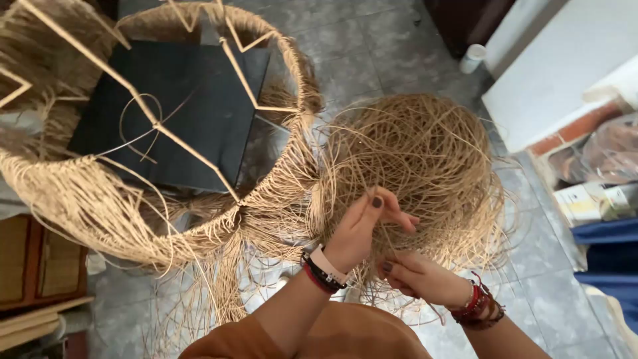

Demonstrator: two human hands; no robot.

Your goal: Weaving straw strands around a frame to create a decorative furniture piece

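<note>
At the far left a wooden cabinet [40, 266] stands on the floor, partly under a large round frame [156, 123] of pale rods. The frame's rim is wrapped in tan straw fibre, and long strands hang from it in a ragged fringe. Through the frame shows a dark square tabletop [193, 113]. Right of the frame, touching its fringe, sits a loose tangled bundle of straw fibre [425, 153], thin, wiry and golden-tan, held up in front of the person. The left hand [362, 229], with bands at the wrist, reaches up into the bundle's lower edge, fingers curled and pinching a few strands. Just right and lower, the right hand [415, 272], with red bracelets, is half closed, fingertips gripping strands at the bundle's underside. Below lies a grey tiled floor [545, 279]. At the right stand a white slab [565, 73], some bricks and blue cloth [611, 259].
</note>
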